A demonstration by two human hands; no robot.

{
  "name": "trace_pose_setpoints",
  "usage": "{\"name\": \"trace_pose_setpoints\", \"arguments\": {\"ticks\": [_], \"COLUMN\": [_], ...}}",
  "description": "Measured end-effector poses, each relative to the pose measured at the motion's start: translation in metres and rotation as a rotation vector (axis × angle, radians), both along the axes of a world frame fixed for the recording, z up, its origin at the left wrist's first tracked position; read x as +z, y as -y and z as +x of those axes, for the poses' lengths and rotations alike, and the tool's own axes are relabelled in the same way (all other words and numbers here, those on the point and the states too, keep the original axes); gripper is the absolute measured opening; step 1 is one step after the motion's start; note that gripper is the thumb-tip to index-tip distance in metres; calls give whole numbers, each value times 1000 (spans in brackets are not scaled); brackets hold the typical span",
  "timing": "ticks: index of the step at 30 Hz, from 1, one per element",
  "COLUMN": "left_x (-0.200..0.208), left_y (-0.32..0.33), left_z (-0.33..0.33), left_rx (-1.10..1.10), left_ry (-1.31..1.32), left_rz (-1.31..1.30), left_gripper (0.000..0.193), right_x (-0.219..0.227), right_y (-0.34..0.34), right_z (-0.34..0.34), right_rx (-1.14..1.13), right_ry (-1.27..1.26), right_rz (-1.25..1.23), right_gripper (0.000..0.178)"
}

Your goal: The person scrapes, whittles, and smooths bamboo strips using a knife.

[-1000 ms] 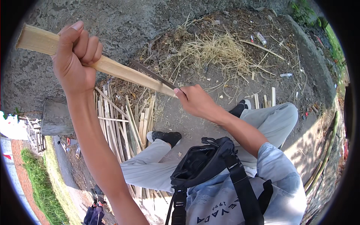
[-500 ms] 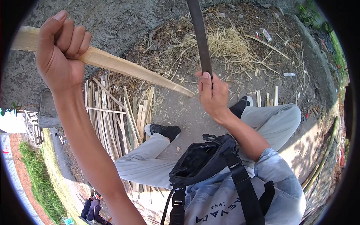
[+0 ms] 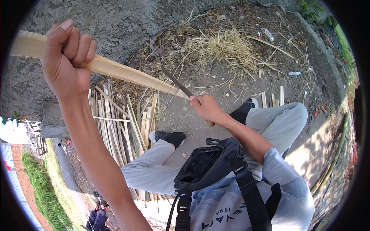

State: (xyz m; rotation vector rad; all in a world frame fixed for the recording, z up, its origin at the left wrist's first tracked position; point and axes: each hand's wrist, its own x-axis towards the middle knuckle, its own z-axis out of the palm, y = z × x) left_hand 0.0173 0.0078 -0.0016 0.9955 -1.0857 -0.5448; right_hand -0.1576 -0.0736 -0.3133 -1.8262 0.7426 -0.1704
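Note:
My left hand (image 3: 71,61) is raised at the upper left, its fingers wrapped round a long pale bamboo slat (image 3: 127,73). The slat slopes down to the right and narrows toward its lower end. Near that end my right hand (image 3: 208,107) grips a machete (image 3: 176,81) with a dark blade and a brown wooden handle, whose butt shows below the fist. Pointing up and to the left, the blade crosses over the slat's narrow end. Whether it touches the wood I cannot tell.
Several cut slats (image 3: 110,123) lie beside my left foot, and a few short ones (image 3: 281,95) by my right. Beyond my feet is a heap of curled shavings (image 3: 223,48). An open black bag (image 3: 204,161) hangs at my waist. A concrete block (image 3: 54,119) is at the left.
My right hand has come down and to the left, and the machete's blade has swung from nearly upright to slanting over the slat's lower end. The left hand has shifted slightly right and down.

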Motion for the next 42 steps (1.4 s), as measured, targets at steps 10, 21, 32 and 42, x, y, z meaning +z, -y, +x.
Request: {"name": "trace_pose_setpoints", "arguments": {"ticks": [10,21,32,42], "left_x": [-1,-1,-2,3], "left_y": [1,9,16,14], "left_z": [-1,-10,-9,-26], "left_rx": [-90,-4,-151,-338], "left_ry": [37,90,54,97], "left_rz": [-8,-17,9,24], "left_gripper": [36,39,38,38], "right_x": [-33,27,-65,-35], "right_y": [-15,9,10,-25], "right_z": [27,21,16,4], "right_rx": [-55,-33,-66,-229], "right_ry": [35,97,35,171], "right_rz": [-175,-173,-199,-177], "right_gripper": [48,43,45,40]}}
